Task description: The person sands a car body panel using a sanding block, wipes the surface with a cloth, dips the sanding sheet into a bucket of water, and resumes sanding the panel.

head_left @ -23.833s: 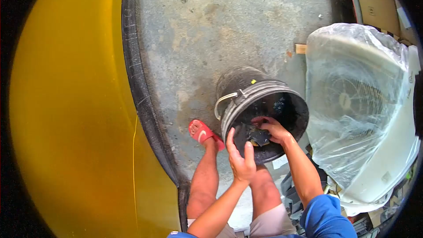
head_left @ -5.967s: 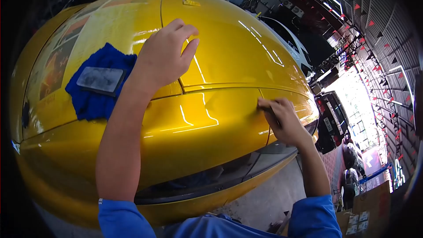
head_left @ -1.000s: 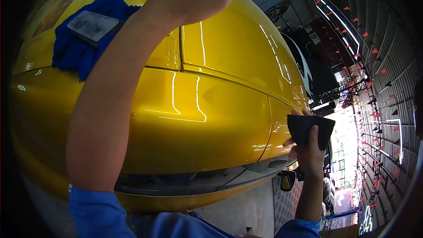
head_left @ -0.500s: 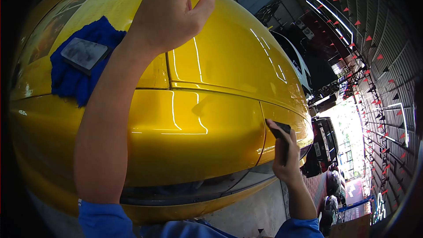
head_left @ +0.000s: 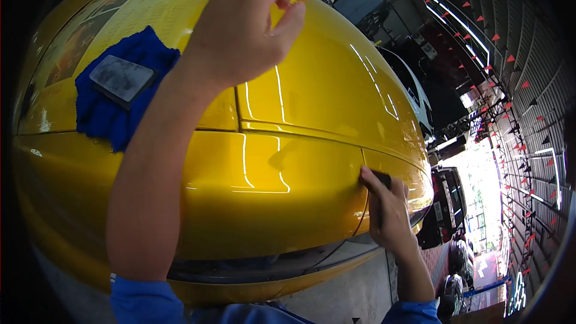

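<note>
My left hand (head_left: 249,30) is raised over the glossy yellow car body (head_left: 318,96), thumb and fingertips brought together in a pinch. Whatever may be between those fingertips is too small to make out. On the right, my right hand (head_left: 391,216) grips a flat black block (head_left: 380,176) close to the panel seam; most of the block is hidden by the fingers. A blue cloth (head_left: 96,108) lies bunched on the bodywork beside my left forearm. Resting on it is a rectangular pad (head_left: 122,78) with a smudged grey-white top and a dark base.
Below the yellow panel runs a dark glossy strip (head_left: 258,267), with grey floor (head_left: 354,282) beyond it. A white car (head_left: 414,87) and a dark vehicle (head_left: 443,207) stand at the right. Red and black pennants hang along the corrugated wall (head_left: 540,102).
My right hand has tilted the black block, so less of it shows beside the seam. My left hand has shifted slightly right and down, along with the whole view.
</note>
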A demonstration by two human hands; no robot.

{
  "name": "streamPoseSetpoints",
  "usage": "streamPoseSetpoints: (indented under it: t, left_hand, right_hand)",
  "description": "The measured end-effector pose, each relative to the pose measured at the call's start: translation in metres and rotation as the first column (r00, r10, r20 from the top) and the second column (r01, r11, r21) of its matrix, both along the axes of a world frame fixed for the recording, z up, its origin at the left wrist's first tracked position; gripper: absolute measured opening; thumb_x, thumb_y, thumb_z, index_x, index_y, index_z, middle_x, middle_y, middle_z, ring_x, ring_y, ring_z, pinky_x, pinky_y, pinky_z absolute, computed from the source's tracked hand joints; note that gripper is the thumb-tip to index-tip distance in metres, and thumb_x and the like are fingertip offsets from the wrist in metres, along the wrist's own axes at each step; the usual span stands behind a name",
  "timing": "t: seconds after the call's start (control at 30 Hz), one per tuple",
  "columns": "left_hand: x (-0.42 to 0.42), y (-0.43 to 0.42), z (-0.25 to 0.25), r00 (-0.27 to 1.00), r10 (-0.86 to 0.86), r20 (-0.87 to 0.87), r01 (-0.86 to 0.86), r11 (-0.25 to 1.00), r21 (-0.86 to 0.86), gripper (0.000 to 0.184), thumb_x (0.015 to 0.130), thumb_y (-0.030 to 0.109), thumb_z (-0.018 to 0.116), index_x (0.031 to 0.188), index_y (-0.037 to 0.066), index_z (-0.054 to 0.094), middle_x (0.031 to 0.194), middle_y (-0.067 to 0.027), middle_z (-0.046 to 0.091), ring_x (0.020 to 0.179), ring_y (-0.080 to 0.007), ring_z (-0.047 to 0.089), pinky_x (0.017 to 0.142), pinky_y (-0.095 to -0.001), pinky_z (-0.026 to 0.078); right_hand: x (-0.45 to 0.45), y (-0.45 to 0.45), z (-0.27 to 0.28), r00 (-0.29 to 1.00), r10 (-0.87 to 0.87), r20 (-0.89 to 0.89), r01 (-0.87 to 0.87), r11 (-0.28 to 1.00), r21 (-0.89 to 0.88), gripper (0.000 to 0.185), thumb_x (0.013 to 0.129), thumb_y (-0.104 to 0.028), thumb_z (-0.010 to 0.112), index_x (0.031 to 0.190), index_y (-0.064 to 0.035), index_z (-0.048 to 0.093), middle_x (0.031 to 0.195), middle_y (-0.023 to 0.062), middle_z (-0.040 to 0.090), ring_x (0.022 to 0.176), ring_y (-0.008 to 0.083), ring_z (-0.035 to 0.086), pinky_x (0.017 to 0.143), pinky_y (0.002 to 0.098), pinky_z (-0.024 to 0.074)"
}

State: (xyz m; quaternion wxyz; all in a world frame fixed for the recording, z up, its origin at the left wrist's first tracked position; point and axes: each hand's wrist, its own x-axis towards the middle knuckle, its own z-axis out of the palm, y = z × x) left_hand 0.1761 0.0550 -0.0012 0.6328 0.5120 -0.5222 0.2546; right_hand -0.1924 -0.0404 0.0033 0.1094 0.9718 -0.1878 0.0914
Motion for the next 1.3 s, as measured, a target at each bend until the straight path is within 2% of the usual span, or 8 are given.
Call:
streamPoseSetpoints:
  t: [0.3,0.37,0.6,0.8,0.93,1.07,1.17,1.3]
  left_hand:
    - [-0.004,0.001,0.001,1.0,0.008,-0.014,-0.008,1.0,0.019,0.017,0.095,0.012,0.066,0.108,0.002,0.071,0.09,-0.0064,0.069,0.065,-0.0132,0.061,0.057,-0.0271,0.049]
    - [-0.017,0.01,0.008,0.988,-0.093,-0.121,0.099,0.994,0.043,0.018,0.093,0.012,0.065,0.101,-0.003,0.071,0.089,-0.0137,0.069,0.071,-0.0207,0.067,0.061,-0.0311,0.053]
    - [-0.002,-0.001,0.0,0.999,-0.013,0.052,0.015,0.999,-0.033,0.018,0.089,0.011,0.065,0.096,-0.005,0.071,0.091,-0.0195,0.069,0.076,-0.0324,0.068,0.069,-0.0368,0.055]
    - [0.008,-0.009,-0.002,0.981,0.061,0.184,-0.021,0.978,-0.209,0.017,0.089,0.011,0.065,0.095,-0.004,0.07,0.093,-0.02,0.07,0.079,-0.0338,0.068,0.073,-0.0395,0.055]
    - [-0.007,0.003,0.001,0.998,-0.053,-0.024,0.054,0.998,0.025,0.017,0.089,0.011,0.064,0.096,-0.003,0.07,0.095,-0.0207,0.071,0.085,-0.0345,0.07,0.078,-0.0388,0.056]
    - [0.0,-0.005,0.002,0.985,0.055,0.164,-0.02,0.978,-0.207,0.017,0.089,0.011,0.064,0.096,-0.003,0.07,0.094,-0.0214,0.071,0.082,-0.0353,0.07,0.075,-0.0397,0.055]
    - [-0.012,0.01,0.005,1.0,0.008,-0.01,-0.008,1.0,0.005,0.017,0.089,0.011,0.064,0.096,-0.003,0.071,0.093,-0.0216,0.071,0.082,-0.0354,0.07,0.074,-0.0398,0.055]
    - [-0.001,-0.002,-0.003,0.998,-0.018,0.059,0.022,0.997,-0.078,0.017,0.09,0.012,0.064,0.096,-0.003,0.071,0.091,-0.0215,0.071,0.084,-0.0357,0.07,0.076,-0.04,0.056]
  right_hand:
    - [0.013,-0.009,0.006,1.0,-0.018,-0.021,0.019,0.999,0.043,0.051,0.09,0.003,0.059,0.14,-0.0065,0.056,0.146,0.0129,0.06,0.12,0.037,0.055,0.105,0.0464,0.0388]
    - [0.016,-0.014,0.01,0.999,-0.028,-0.037,0.031,0.997,0.074,0.053,0.089,0.004,0.059,0.141,-0.007,0.056,0.145,0.0131,0.061,0.118,0.0373,0.055,0.105,0.0473,0.0388]
    - [0.012,-0.023,0.004,0.999,0.035,0.009,-0.035,0.998,0.049,0.052,0.089,0.003,0.061,0.14,-0.0073,0.058,0.142,0.0125,0.064,0.112,0.0358,0.057,0.101,0.0467,0.0404]
    - [0.003,-0.018,0.003,0.989,0.136,-0.061,-0.136,0.991,0.001,0.052,0.091,0.002,0.061,0.142,-0.0068,0.056,0.143,0.0135,0.062,0.114,0.0372,0.057,0.102,0.0461,0.0403]
    - [0.023,-0.019,0.005,0.992,0.118,-0.041,-0.118,0.993,0.016,0.055,0.089,0.002,0.063,0.142,-0.0089,0.057,0.148,0.0103,0.06,0.121,0.0352,0.057,0.106,0.0476,0.0393]
    - [0.005,-0.009,0.004,0.983,0.156,-0.093,-0.156,0.988,0.002,0.055,0.089,0.001,0.062,0.143,-0.0082,0.055,0.149,0.0117,0.059,0.116,0.0383,0.056,0.104,0.0474,0.0393]
    - [0.015,-0.013,0.007,0.99,0.101,-0.103,-0.101,0.995,0.004,0.061,0.086,0.001,0.065,0.146,-0.0094,0.054,0.15,0.0097,0.058,0.12,0.0382,0.055,0.107,0.0456,0.0399]
    - [0.002,-0.003,0.001,0.989,0.092,-0.119,-0.09,0.996,0.028,0.063,0.084,0.001,0.065,0.146,-0.0088,0.054,0.153,0.0092,0.055,0.119,0.0381,0.054,0.108,0.0459,0.0397]
